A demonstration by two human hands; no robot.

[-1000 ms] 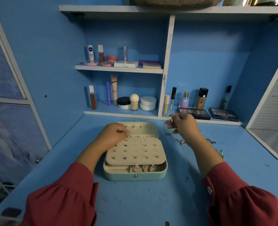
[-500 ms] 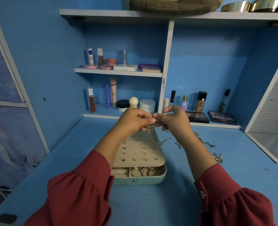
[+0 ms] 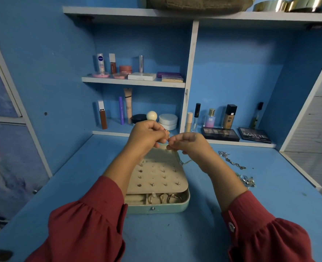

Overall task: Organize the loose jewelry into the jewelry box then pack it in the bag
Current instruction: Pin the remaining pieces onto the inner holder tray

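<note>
Matt mint jewelry box [image 3: 177, 207] with a soft beige insert [image 3: 156, 178]; shiny metal chains [image 3: 232, 161]; scuffed painted desk [image 3: 175, 237].

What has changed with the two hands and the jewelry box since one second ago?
The left hand left the beige earring panel and rose to meet the right hand above the jewelry box. Both now pinch a small gold piece between them. The box, still open, and the loose chains on the desk stayed in place.
</note>
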